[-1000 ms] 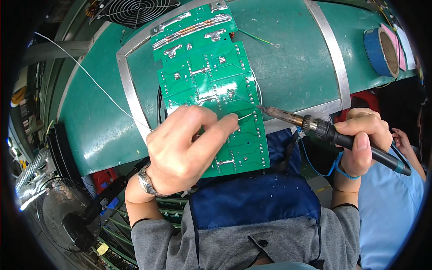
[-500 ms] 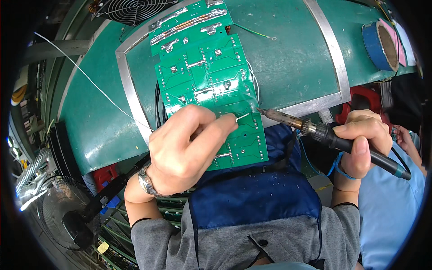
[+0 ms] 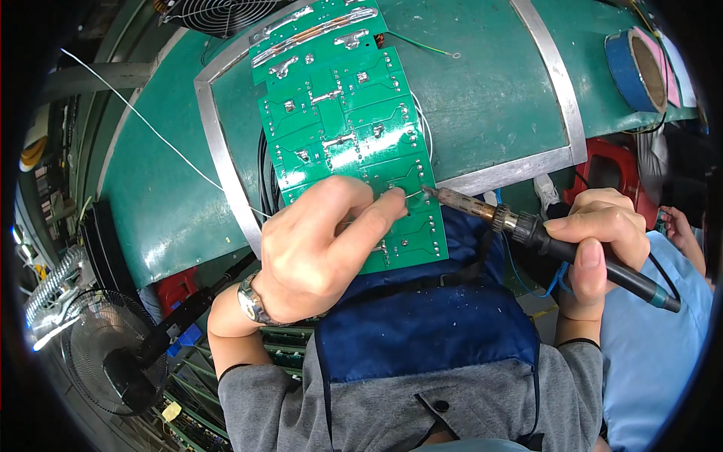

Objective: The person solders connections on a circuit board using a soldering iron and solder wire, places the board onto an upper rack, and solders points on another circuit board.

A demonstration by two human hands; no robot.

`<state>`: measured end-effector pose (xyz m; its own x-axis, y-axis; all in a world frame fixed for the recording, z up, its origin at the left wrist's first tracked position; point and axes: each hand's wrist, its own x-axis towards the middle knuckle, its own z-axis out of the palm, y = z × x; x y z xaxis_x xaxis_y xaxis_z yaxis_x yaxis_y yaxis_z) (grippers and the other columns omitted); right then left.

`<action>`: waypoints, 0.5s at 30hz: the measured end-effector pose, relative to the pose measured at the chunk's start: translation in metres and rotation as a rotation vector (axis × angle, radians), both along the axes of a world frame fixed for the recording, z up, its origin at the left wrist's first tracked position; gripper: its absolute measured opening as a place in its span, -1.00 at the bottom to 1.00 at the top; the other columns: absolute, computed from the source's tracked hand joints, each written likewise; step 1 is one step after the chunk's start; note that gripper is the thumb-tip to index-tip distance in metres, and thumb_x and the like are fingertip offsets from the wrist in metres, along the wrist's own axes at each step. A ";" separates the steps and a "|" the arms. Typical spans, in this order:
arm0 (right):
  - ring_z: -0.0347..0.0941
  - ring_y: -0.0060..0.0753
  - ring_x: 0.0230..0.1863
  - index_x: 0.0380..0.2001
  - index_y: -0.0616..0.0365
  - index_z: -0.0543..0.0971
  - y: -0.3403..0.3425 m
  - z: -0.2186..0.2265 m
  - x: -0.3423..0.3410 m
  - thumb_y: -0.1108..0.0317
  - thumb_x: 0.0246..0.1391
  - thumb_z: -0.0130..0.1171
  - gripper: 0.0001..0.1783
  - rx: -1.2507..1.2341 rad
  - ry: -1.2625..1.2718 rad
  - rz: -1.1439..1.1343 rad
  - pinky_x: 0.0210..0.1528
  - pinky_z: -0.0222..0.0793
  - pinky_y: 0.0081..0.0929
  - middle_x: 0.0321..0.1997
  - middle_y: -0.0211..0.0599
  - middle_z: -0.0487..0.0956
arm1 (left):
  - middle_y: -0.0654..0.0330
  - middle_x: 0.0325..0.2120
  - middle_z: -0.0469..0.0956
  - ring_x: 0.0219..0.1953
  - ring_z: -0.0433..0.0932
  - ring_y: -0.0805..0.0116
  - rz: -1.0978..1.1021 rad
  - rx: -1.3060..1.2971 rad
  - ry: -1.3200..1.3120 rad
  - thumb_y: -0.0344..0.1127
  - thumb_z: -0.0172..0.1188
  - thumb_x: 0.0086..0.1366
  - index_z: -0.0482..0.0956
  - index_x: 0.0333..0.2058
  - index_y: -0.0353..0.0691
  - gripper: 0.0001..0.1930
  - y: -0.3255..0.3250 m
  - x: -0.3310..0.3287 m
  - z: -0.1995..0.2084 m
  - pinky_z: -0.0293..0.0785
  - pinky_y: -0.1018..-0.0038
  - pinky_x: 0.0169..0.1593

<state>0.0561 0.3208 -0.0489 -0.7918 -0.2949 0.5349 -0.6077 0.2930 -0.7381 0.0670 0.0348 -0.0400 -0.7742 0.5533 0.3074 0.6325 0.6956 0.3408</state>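
Note:
A long green circuit board (image 3: pixel 297 124) lies solder side up, its near end hanging past the bench edge toward me. Over its left near part, my left hand (image 3: pixel 316 245) pinches a thin solder wire (image 3: pixel 413 195) between thumb and fingers. The rest of that wire trails off to the upper left. In my right hand (image 3: pixel 606 230) is a soldering iron (image 3: pixel 527 227), gripped by its black handle. Its tip meets the board near the right edge, at the end of the solder wire. Whether wire and tip touch is too small to tell.
The green bench (image 3: pixel 497 98) has metal strips (image 3: pixel 553 75). At the far left stands a black fan grille (image 3: pixel 226 13); a blue tape roll (image 3: pixel 629 71) sits far right. A ring-ended green wire (image 3: pixel 422 47) lies beyond the board. Another person's hand (image 3: pixel 681 237) shows at right.
The board has shifted slightly away from me. My left hand has come a little to the right with the solder wire. The iron's tip sits slightly lower and further left; the wisp of smoke has faded.

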 end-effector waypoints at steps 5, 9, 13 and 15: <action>0.25 -0.52 -0.82 -0.55 0.22 0.60 0.003 0.001 0.006 0.16 0.07 0.11 -0.67 -0.049 0.049 -0.112 -0.69 0.16 -0.55 -0.72 -0.38 0.54 | 0.30 -0.52 0.40 -0.53 0.46 0.44 -0.024 0.026 -0.018 -0.47 0.32 -0.14 0.67 -0.30 -0.20 -0.68 0.000 0.006 0.006 0.38 0.54 -0.55; 0.24 -0.53 -0.82 -0.57 0.21 0.60 0.002 0.003 0.013 0.15 0.07 0.11 -0.65 -0.048 -0.073 -0.058 -0.70 0.13 -0.55 -0.75 -0.39 0.52 | 0.28 -0.52 0.43 -0.55 0.46 0.42 -0.051 0.013 -0.062 -0.47 0.47 -0.08 0.72 -0.28 -0.19 -0.70 0.005 0.013 0.005 0.37 0.50 -0.55; 0.24 -0.53 -0.83 -0.55 0.21 0.61 0.000 0.001 0.016 0.18 0.07 0.12 -0.68 -0.044 -0.071 -0.024 -0.71 0.11 -0.55 -0.77 -0.41 0.50 | 0.28 -0.51 0.43 -0.52 0.47 0.42 -0.068 -0.007 -0.047 -0.47 0.46 -0.07 0.71 -0.25 -0.22 -0.69 0.008 0.014 0.000 0.38 0.49 -0.55; 0.24 -0.53 -0.83 -0.55 0.21 0.61 0.000 0.001 0.017 0.18 0.07 0.12 -0.69 -0.052 -0.075 -0.013 -0.71 0.11 -0.55 -0.77 -0.41 0.50 | 0.29 -0.51 0.42 -0.52 0.47 0.43 -0.076 -0.007 -0.024 -0.47 0.42 -0.08 0.69 -0.26 -0.22 -0.69 0.009 0.013 -0.002 0.39 0.50 -0.55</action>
<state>0.0727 0.3212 -0.0477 -0.8340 -0.2579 0.4878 -0.5462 0.2609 -0.7960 0.0805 0.0434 -0.0420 -0.7372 0.6126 0.2851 0.6750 0.6487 0.3515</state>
